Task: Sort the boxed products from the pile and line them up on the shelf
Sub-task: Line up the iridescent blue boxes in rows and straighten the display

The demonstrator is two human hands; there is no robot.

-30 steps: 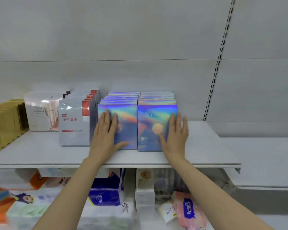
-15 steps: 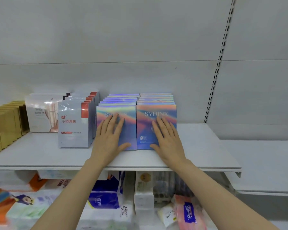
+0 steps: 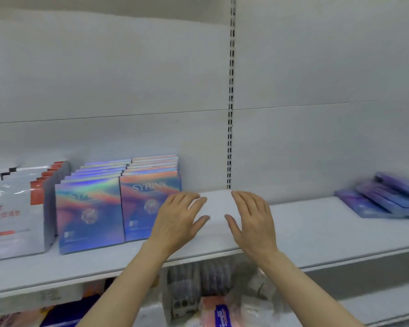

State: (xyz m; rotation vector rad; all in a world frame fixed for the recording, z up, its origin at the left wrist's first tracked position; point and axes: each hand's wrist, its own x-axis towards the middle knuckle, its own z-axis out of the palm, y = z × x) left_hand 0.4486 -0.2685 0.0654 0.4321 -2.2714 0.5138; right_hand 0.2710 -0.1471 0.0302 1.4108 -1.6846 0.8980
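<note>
Both hands hover flat and empty, fingers spread, above the front of the shelf (image 3: 316, 234): the left hand (image 3: 178, 219) just beside the lined-up shiny boxes (image 3: 149, 206), the right hand (image 3: 253, 220) over bare board. The pile of purple boxes (image 3: 385, 199) lies well apart to the right and further back, flat, long sides slanting. The right hand is nearer, so I judge it should reach first.
</note>
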